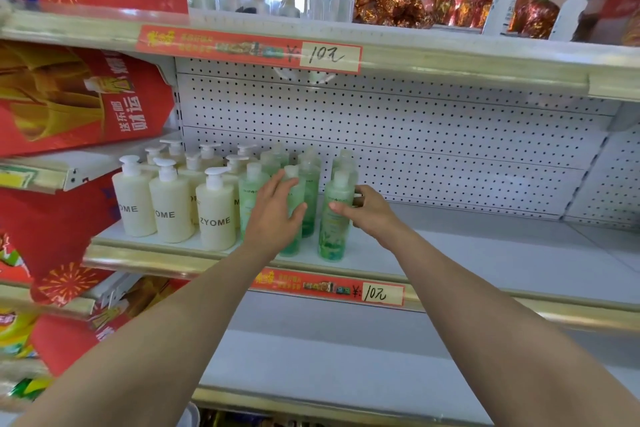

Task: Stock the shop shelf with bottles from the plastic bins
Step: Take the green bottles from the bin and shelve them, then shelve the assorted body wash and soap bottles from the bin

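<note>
Landmark: lower tag [327,289], a red strip on the shelf [485,253] edge, handwritten "¥: 10元".

- Upper tag [249,48], well above the lower tag, bears the same "¥: 10元".
- Cream pump bottles [214,215], up and left of the lower tag, stand in rows; front labels read "ZYOME", partly cut off on two.
- Green bottles [308,163] stand directly above the lower tag, in rows just right of the cream ones. Their label print is too blurred to read.
- Left hand [277,215] is wrapped round the middle green bottle [292,243], thumb on its right side, covering most of its label.
- Right hand [363,210] clasps the end green bottle [334,236], thumb across the front, fingers behind. Both bottles stand upright on the shelf, close together.
- Red packs [86,97], far left of the lower tag, carry "财运" among other characters.
- Pegboard [415,135] backs the shelf above the lower tag.
- White spray bottles [502,3] stand high up and right, on the top shelf.
</note>
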The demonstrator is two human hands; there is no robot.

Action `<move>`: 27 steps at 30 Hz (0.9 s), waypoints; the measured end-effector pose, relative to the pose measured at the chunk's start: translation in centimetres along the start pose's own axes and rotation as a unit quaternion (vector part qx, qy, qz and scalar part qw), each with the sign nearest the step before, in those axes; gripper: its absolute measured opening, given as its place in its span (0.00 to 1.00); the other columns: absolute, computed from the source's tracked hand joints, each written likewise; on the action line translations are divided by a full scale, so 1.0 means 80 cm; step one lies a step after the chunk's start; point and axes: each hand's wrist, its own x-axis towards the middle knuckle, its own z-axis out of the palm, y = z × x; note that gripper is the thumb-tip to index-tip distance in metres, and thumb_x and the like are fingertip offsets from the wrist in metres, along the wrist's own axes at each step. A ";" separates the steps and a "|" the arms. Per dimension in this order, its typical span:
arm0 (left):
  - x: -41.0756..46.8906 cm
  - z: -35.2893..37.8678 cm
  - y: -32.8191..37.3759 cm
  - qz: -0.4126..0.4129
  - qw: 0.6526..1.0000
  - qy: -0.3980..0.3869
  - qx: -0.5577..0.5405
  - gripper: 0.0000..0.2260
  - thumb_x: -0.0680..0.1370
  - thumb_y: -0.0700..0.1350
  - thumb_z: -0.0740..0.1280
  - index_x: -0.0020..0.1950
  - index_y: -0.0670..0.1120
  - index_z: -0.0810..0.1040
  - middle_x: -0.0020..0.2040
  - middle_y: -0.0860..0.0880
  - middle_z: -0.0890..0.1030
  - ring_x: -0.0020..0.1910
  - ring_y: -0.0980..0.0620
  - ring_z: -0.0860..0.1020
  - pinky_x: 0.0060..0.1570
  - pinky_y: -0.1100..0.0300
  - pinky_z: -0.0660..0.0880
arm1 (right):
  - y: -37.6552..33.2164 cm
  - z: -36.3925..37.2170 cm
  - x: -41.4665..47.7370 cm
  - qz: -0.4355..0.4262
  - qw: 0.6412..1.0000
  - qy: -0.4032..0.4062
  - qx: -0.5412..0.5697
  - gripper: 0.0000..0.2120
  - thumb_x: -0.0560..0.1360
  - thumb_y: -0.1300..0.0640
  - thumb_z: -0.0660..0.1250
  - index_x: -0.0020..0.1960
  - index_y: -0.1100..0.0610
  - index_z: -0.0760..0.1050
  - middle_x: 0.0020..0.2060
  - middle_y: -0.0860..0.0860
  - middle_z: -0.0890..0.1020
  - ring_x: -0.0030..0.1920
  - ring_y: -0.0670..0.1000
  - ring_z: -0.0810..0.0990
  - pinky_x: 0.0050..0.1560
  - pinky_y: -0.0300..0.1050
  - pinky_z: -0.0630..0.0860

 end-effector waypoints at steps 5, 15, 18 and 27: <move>-0.006 -0.021 0.024 0.002 0.999 -0.009 0.053 0.25 0.80 0.51 0.65 0.75 0.46 0.66 0.79 0.45 0.60 0.78 0.47 0.57 0.75 0.50 0.58 | -0.030 -0.024 -0.038 -0.041 0.987 0.068 -0.137 0.35 0.73 0.43 0.74 0.74 0.54 0.65 0.64 0.53 0.77 0.63 0.53 0.76 0.62 0.50 0.75; -0.063 -0.065 0.140 0.042 0.987 -0.009 0.153 0.26 0.83 0.58 0.53 0.77 0.44 0.63 0.79 0.43 0.58 0.78 0.44 0.56 0.74 0.47 0.57 | -0.091 -0.084 -0.169 -0.106 0.886 0.123 -0.434 0.28 0.82 0.39 0.57 0.77 0.51 0.61 0.72 0.55 0.71 0.72 0.57 0.66 0.64 0.57 0.70; -0.096 -0.073 0.166 0.046 0.985 -0.019 0.164 0.26 0.82 0.57 0.56 0.76 0.44 0.63 0.79 0.42 0.59 0.77 0.43 0.58 0.72 0.46 0.60 | -0.085 -0.095 -0.219 -0.082 0.893 0.131 -0.423 0.29 0.81 0.39 0.57 0.77 0.51 0.61 0.72 0.55 0.71 0.72 0.57 0.66 0.66 0.58 0.70; -0.190 -0.052 0.231 0.072 0.986 -0.062 0.139 0.25 0.81 0.55 0.61 0.75 0.45 0.65 0.77 0.42 0.62 0.74 0.41 0.62 0.69 0.47 0.63 | -0.038 -0.143 -0.336 -0.026 0.906 0.149 -0.395 0.30 0.80 0.40 0.59 0.76 0.53 0.62 0.72 0.57 0.70 0.72 0.58 0.67 0.66 0.55 0.68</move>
